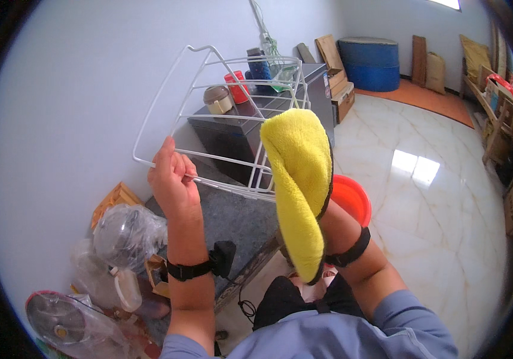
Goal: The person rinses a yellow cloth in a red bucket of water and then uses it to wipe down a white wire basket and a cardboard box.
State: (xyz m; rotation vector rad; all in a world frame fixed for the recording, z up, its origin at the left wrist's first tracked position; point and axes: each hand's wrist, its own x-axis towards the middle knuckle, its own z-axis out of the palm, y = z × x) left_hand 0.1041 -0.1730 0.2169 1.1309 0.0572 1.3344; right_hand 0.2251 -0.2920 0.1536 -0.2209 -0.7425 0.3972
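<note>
My left hand grips the lower left rail of a white wire rack, which is held up tilted above a grey stone-like tabletop. Over my right hand hangs a yellow plush cloth with a dark edging. The cloth hides my fingers and covers the right end of the rack, so their exact grip there is out of sight. Its lower corner dangles in front of my right wrist. Behind that forearm, a red plastic basin shows in part.
A dark cabinet beyond the rack bears a red can, a brown-lidded container and a blue patterned flask. Plastic-wrapped items, a jug and a fan crowd the left. A blue drum stands farther back.
</note>
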